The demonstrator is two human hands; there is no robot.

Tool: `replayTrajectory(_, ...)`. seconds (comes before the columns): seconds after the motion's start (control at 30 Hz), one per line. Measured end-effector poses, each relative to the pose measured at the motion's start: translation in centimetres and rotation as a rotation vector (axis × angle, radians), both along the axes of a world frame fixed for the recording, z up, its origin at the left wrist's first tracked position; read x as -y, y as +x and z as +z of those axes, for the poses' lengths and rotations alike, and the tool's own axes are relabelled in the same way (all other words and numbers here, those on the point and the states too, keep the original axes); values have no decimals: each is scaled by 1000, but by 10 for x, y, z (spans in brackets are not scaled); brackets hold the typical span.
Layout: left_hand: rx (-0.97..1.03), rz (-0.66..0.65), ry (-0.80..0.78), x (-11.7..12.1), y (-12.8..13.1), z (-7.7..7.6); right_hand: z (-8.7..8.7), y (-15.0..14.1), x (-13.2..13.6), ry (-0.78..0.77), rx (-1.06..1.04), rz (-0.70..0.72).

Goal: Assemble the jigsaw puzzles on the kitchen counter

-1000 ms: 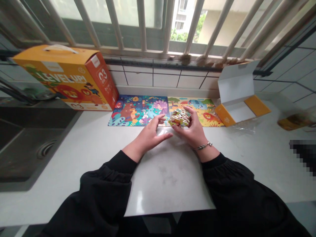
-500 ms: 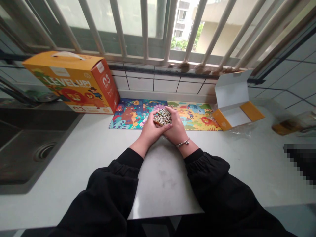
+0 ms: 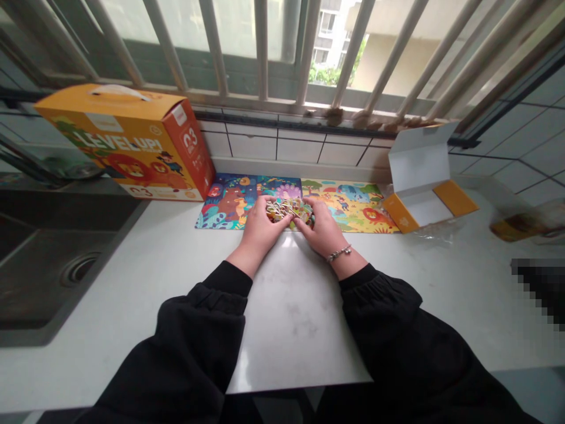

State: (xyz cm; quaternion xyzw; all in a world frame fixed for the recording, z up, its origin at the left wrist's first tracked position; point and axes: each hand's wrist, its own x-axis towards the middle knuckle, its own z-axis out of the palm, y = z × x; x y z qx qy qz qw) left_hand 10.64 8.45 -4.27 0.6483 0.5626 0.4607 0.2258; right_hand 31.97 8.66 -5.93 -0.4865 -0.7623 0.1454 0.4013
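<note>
A bunch of cardboard puzzle pieces (image 3: 289,211), with pale edges and coloured faces, lies heaped between my two hands. My left hand (image 3: 260,227) curls round the left side of the bunch, its thumb along the near edge. From the other side my right hand (image 3: 323,224) cups the pieces, thumb tip close to the left thumb. Beneath them is a dark blue picture sheet with animals (image 3: 229,203), joined on the right by a yellow picture sheet (image 3: 359,206). The undersides of both hands are hidden.
An orange "LEVEL UP!" box (image 3: 128,141) stands at the back left beside a dark sink (image 3: 39,253). At the right are an opened orange and white box (image 3: 419,206), crumpled clear plastic (image 3: 436,237) and a bottle (image 3: 516,227). Window bars (image 3: 262,53) rise behind the white counter (image 3: 300,318).
My hands have moved apart a little, and the tight stack of puzzle pieces has loosened into a wider heap with more coloured faces showing. The view has shifted slightly.
</note>
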Motion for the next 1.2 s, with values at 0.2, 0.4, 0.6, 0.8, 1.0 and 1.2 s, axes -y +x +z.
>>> replayTrajectory(0.2, -76, 40, 42, -7, -8, -6, -2, 8, -6, -15, 42, -73)
replayTrajectory(0.4, -160, 105, 119, -11, -13, -8, 7, 1, 4, -21, 126, -17)
replayTrajectory(0.6, -422, -27, 68, -5, -7, -3, 6, -2, 7, -40, 284, 59)
replayTrajectory(0.8, -572, -73, -19, 2, -2, 0, 10, -3, 9, -68, 404, -18)
replayTrajectory(1.0, -661, -149, -66, 9, 3, 6, 15, -2, 10, -135, 456, -185)
replayTrajectory(1.2, -726, -90, -120, 11, 2, 7, 14, 9, 5, -192, 476, -346)
